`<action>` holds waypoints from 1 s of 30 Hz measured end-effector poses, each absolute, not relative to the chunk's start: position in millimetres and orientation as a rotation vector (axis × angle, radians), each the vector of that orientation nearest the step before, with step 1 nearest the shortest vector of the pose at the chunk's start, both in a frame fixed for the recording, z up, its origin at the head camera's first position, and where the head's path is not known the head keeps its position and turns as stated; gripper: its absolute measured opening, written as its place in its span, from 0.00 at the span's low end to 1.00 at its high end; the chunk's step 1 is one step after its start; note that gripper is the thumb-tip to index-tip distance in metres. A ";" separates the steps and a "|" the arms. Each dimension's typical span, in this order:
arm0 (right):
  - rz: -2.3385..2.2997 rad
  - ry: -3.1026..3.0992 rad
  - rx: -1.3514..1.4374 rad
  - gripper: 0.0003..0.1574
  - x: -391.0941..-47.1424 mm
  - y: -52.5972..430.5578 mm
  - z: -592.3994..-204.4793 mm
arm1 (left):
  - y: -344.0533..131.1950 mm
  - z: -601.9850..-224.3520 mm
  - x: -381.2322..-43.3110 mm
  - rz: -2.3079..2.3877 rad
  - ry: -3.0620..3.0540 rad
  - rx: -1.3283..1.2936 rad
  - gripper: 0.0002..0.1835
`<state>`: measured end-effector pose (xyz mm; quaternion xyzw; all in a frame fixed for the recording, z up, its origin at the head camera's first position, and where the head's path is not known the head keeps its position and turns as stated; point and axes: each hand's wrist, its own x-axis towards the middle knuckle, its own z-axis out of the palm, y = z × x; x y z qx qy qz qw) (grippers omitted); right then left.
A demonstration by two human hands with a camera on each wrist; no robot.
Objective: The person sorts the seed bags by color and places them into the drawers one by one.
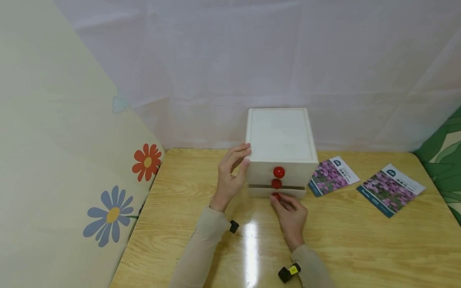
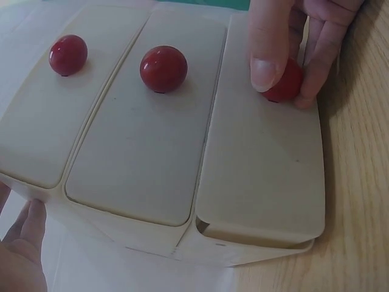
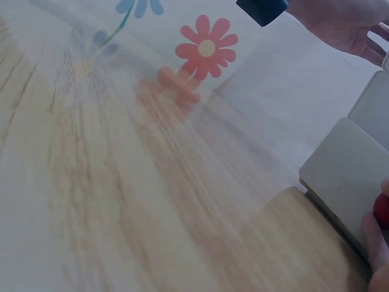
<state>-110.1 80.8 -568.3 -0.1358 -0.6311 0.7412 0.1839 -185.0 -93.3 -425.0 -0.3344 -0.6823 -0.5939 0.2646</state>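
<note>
3 knobs (image 1: 279, 172), head view; right wrist, 1. Right fingers (image 2: 320, 61) pinch lowest (image 1: 276, 196), left (image 1: 243, 153) spread.

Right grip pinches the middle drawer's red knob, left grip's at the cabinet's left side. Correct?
Wrong drawer: the right grip pinches the red knob of the bottom drawer, as the left wrist view shows. The left grip is at the left side of the cabinet, as you say.

Indoor corner, room type unclear, wood-grain table (image 1: 360, 248), creased pale cloth (image 1: 223, 60), flower-patterned wall (image 1: 54, 140)
</note>
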 end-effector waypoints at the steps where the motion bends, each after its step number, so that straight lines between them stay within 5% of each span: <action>1: 2.092 -1.777 -0.381 0.20 -110.6 80.9 -568.5 | -93.3 -424.7 -185.0 -1.604 -1.844 -0.905 0.13; 30: 2.106 -1.721 -0.401 0.20 -108.0 80.0 -571.8 | -94.2 -423.7 -184.7 -1.590 -1.846 -0.899 0.13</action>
